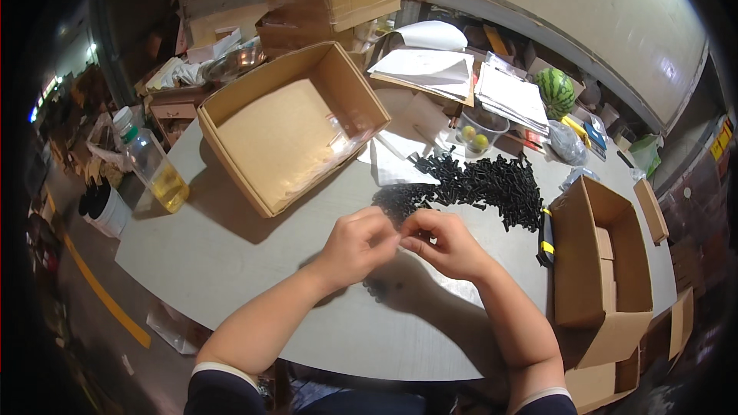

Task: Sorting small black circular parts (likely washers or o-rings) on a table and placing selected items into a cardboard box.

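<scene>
Over the near edge of the grey tabletop (231, 261), both hands meet at mid-frame. Left hand (355, 244) and right hand (446, 244) have their fingertips pressed together around something very small between them; the piece itself is too tiny and too hidden to make out. Left grip: fingers curled in, pinched on that small piece. Right grip: the same, thumb and forefinger closed against the left's. Both forearms come in from the lower edge, dark sleeves with pale cuffs.

Just beyond the hands, a heap of small black parts (484, 184) spreads across the tabletop, toward the right. A few loose black bits (377, 289) lie directly below the hands.

Left of the heap, a wide open cardboard box (288, 127) rests tilted, with clear plastic along its right inner wall. A second, deeper open carton (607, 253) stands at the right edge of the tabletop. A black and yellow knife-like tool (545, 238) lies between the carton and the heap.

Far left, a plastic bottle (151, 161) with yellow liquid stands upright. At the back: stacked papers (430, 69), a clear bowl with small green fruit (475, 137), a watermelon (556, 91).
</scene>
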A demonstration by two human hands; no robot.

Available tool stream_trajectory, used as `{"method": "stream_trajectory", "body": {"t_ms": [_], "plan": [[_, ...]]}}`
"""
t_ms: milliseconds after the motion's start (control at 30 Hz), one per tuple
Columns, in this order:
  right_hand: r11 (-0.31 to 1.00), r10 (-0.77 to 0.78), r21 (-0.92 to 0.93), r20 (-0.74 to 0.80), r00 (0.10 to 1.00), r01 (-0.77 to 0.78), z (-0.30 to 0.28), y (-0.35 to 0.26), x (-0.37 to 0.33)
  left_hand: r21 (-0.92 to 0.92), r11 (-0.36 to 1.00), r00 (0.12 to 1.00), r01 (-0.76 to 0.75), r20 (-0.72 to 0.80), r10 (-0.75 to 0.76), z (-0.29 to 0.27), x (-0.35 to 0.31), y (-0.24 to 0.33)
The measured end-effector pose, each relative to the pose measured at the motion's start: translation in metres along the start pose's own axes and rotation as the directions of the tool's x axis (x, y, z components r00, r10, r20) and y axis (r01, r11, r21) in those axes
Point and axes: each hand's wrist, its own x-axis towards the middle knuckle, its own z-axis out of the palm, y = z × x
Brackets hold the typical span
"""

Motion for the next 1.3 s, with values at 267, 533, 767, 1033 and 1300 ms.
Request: {"method": "stream_trajectory", "body": {"t_ms": [267, 533, 767, 1033, 1300], "plan": [[0.93, 0.045, 0.36, 0.082, 0.996, -0.071, -0.006, 0.005, 0.0, 0.035, 0.997, 0.998, -0.062, -0.011, 0.063, -0.017, -0.012, 0.024], [0.583, 0.247, -0.642, -0.443, 0.862, -0.498, -0.067, 0.102, -0.032, 0.149, 0.8, 0.804, 0.581, -0.261, -0.535, -0.119, -0.147, 0.093], [0.672, 0.136, -0.674, -0.293, 0.946, -0.305, -0.057, 0.101, -0.02, 0.249, 0.69, 0.703, 0.679, -0.489, -0.516, -0.155, -0.19, 0.092], [0.586, 0.153, -0.712, -0.372, 0.916, -0.387, -0.051, 0.102, -0.025, 0.588, 0.721, 0.913, 0.365, -0.074, -0.402, -0.104, 0.031, 0.036], [0.473, 0.18, -0.805, -0.309, 0.934, -0.358, -0.042, 0.099, -0.019, 0.889, 0.317, 0.892, 0.33, -0.183, -0.413, -0.084, 0.149, -0.117]]}}
